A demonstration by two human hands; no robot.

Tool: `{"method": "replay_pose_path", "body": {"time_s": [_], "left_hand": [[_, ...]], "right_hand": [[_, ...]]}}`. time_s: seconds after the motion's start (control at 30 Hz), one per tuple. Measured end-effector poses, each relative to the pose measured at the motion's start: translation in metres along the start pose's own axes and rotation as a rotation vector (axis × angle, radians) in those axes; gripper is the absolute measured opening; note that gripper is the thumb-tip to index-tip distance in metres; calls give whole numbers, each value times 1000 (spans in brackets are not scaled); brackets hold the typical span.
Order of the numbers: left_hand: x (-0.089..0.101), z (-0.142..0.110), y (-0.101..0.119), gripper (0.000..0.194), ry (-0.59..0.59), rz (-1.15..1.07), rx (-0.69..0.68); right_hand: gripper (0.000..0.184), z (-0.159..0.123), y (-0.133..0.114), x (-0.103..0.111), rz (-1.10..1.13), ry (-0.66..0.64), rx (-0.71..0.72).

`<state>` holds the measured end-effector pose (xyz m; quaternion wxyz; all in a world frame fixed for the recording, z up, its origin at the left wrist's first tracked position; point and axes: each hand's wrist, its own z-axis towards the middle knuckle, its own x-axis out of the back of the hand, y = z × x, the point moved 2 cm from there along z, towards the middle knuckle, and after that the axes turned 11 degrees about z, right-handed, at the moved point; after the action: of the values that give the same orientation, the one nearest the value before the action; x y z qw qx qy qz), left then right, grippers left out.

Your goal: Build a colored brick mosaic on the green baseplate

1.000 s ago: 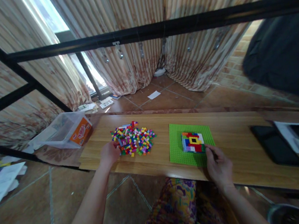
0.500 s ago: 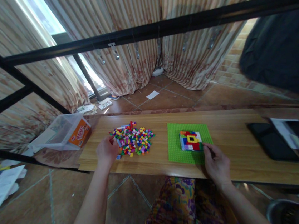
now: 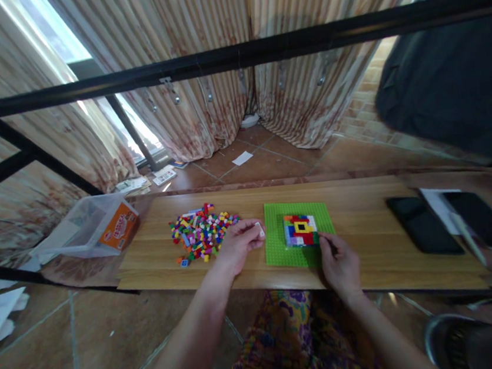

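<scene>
My left hand [image 3: 235, 246] is closed in a pinch on a small white building brick [image 3: 259, 229], just left of the green baseplate [image 3: 276, 255]. On that plate sits a square build of coloured bricks [image 3: 309, 237], with a yellow ring around a dark middle. My right hand [image 3: 340, 261] is closed at the near right corner of this build, thumb and finger pinched against it. Its fingertips are partly hidden. A heap of loose coloured bricks [image 3: 198, 231] lies beyond and to the left of my left hand, and a blue brick [image 3: 184, 263] lies at its near edge.
A clear plastic box [image 3: 85, 229] with an orange label stands left of the wooden table [image 3: 365, 218]. Two dark flat devices, a tablet-like one [image 3: 424, 226] and another [image 3: 487, 219], lie at the right with white paper between. A black metal bar [image 3: 231, 56] crosses beyond the table.
My left hand has moved right from the loose heap to the baseplate's left edge, a white brick now showing in its fingers. My right hand stays at the build's corner. The view has shifted slightly.
</scene>
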<state>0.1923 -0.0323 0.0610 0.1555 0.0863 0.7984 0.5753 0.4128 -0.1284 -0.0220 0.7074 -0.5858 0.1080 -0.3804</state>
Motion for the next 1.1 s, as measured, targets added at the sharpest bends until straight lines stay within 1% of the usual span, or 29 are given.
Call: {"method": "replay_pose_path", "body": {"time_s": [0.1, 0.2, 0.3, 0.4, 0.47, 0.63, 0.73, 0.87, 0.97, 1.1], "left_hand": [[-18, 17, -11, 29, 51, 146, 3], [-32, 37, -20, 18, 112, 355, -8], [-44, 50, -19, 14, 97, 634, -46], [-56, 53, -9, 18, 31, 922, -100], [-63, 50, -2, 22, -1, 1073, -128], [-78, 45, 8, 30, -40, 1344, -133], [-83, 45, 9, 31, -48, 1433, -139], [-87, 47, 9, 28, -38, 1456, -110], [-87, 49, 7, 26, -15, 1415, -79], [-83, 50, 2, 27, 20, 1294, -76]], "right_hand": [[40, 0, 1, -1, 16, -4, -1], [40, 1, 1, -1, 23, -11, -16], [39, 1, 1, -1, 31, -2, -13], [38, 2, -1, -2, 37, -5, 7], [38, 2, -2, -2, 44, -10, 4], [37, 2, -5, -1, 37, -15, 4], [36, 2, -4, -1, 39, -10, 9], [36, 1, -3, -1, 50, -11, 15], [36, 1, -2, -2, 54, -19, 23], [35, 1, -3, -1, 51, -19, 17]]}}
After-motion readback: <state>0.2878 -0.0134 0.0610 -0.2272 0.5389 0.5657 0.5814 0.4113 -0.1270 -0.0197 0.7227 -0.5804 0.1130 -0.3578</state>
